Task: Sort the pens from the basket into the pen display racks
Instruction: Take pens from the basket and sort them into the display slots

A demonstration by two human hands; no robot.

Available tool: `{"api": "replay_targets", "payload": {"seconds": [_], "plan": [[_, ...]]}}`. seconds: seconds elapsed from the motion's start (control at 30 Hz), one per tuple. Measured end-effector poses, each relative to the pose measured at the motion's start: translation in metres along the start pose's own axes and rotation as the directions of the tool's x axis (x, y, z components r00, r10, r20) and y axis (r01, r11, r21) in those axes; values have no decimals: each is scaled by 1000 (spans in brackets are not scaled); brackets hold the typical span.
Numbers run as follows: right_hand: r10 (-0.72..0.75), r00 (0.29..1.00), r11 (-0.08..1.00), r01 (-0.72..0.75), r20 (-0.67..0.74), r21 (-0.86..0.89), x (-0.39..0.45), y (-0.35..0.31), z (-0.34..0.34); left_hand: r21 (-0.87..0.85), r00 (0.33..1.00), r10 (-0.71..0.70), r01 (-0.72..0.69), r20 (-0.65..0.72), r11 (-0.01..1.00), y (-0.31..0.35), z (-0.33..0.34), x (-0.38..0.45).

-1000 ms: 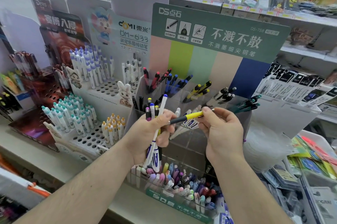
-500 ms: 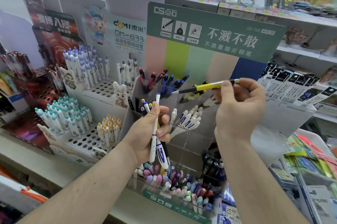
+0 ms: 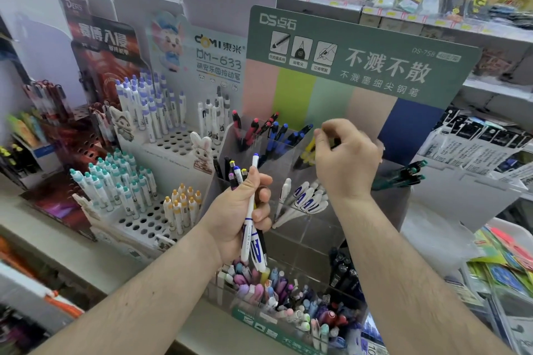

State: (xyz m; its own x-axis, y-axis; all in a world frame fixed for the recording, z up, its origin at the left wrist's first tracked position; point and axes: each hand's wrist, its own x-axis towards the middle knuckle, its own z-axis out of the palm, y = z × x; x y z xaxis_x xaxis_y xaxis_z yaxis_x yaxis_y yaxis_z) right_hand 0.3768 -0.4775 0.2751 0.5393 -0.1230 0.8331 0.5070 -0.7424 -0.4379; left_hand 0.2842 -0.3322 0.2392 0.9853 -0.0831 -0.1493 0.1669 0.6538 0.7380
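1. A shop shelf carries several pen racks, with a green sign behind the clear rack at centre.
2. The left hand, at about 7 o'clock from the sign, grips a bundle of pens, its fingers curled round their middles, tips pointing down.
3. The right hand, at about 3 o'clock from the left one, is loosely curled over the yellow pens in the upper row; whether it pinches one I cannot tell, since the fingers hide the barrel.
4. Red pens and blue pens stand in the cells at 9 o'clock from the yellow ones.
5. White pens lean in the cell below; pastel pens fill the tray at 6 o'clock.
6. The pens look light, stiff and smooth, so likely to slip as a bundle. Best taken singly, pinched mid-barrel, and lowered tip first into a matching cell.
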Motion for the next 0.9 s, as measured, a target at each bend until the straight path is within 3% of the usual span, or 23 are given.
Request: {"api": "replay_targets", "payload": {"seconds": [0.1, 0.27, 0.37, 0.4, 0.47, 0.57, 0.63, 0.73, 0.9], "plan": [[10, 998, 992, -2, 68, -126, 0, 1, 2, 11, 1000, 3, -3, 1, 1000, 0, 0, 1], [2, 997, 985, 11, 73, -173, 2, -3, -5, 46, 1000, 22, -22, -4, 999, -1, 0, 2], [13, 1000, 998, -12, 7, -63, -4, -17, -17, 85, 999, 46, -45, -18, 995, -3, 1, 2], [59, 996, 997, -62, 60, 47, -8, -24, -23, 100, 998, 58, -55, -23, 993, -4, 1, 2], [189, 920, 936, -275, 345, 221, -19, -38, -39, 127, 995, 90, -84, -39, 988, -6, 3, 2], [213, 609, 889, -445, 764, 106, -45, -49, -53, 174, 985, 145, -128, -91, 976, -6, 2, 3], [215, 457, 881, -472, 863, 31, -60, -48, -57, 187, 978, 162, -136, -128, 973, -5, 3, 4], [217, 416, 891, -455, 883, -4, -71, -44, -59, 173, 978, 177, -156, -113, 973, -7, 6, 4], [205, 500, 904, -425, 842, 33, -75, -35, -69, 267, 957, 261, -219, -130, 938, -5, 5, 4]]}}
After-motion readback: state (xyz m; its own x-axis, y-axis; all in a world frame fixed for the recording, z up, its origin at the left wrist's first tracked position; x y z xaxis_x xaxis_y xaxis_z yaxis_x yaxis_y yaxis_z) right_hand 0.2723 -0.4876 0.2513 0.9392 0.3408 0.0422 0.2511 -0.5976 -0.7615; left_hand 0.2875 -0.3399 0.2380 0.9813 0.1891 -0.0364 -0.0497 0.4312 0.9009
